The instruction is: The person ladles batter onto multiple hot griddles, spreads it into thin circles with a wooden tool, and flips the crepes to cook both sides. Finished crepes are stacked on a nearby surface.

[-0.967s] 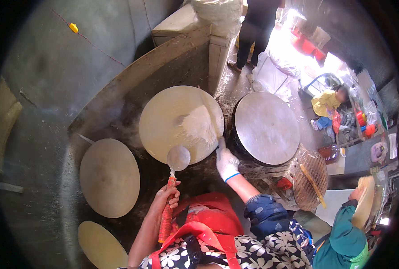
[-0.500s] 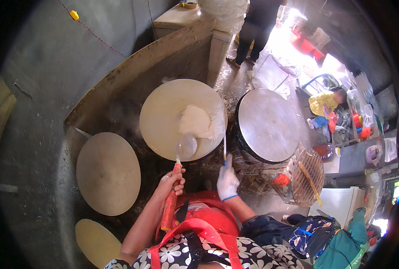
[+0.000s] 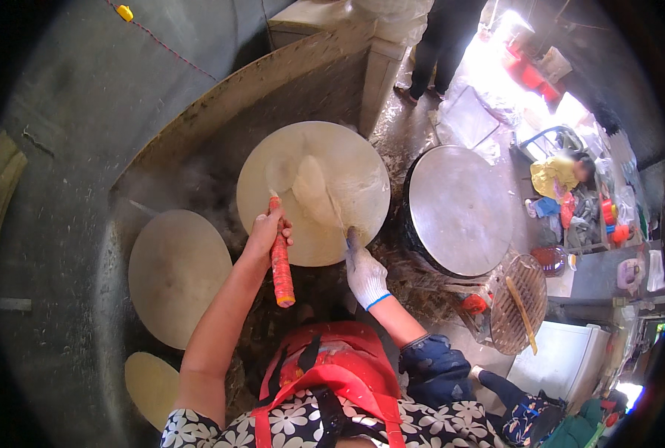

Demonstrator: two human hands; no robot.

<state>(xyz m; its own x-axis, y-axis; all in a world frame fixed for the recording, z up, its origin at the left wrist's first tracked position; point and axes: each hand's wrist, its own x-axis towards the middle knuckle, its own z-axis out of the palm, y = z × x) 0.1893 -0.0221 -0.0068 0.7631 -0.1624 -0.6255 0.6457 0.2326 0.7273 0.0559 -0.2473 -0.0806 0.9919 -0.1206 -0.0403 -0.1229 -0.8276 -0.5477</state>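
My bare left hand (image 3: 268,234) is closed round the red-wrapped handle (image 3: 282,272) of a ladle, whose round end (image 3: 278,170) is over the middle griddle (image 3: 269,145). A pale mound of batter (image 3: 314,193) lies spread across that griddle. My right hand (image 3: 365,275), in a white glove with darkened fingertips, grips a thin spreader (image 3: 339,218) at the griddle's near edge, its blade reaching into the batter. A second griddle (image 3: 459,209) sits to the right and another round plate (image 3: 174,280) to the left.
A yellow disc (image 3: 152,387) is lower left. A slatted board (image 3: 517,305) with a wooden stick lies below the right griddle, beside a white appliance (image 3: 553,357). A person's legs (image 3: 435,52) stand beyond; a person in yellow (image 3: 555,175) is at right, another (image 3: 530,422) lower right.
My left hand and ladle have moved up over the middle griddle. My gloved hand has shifted left and up with the spreader, and the batter has changed shape.
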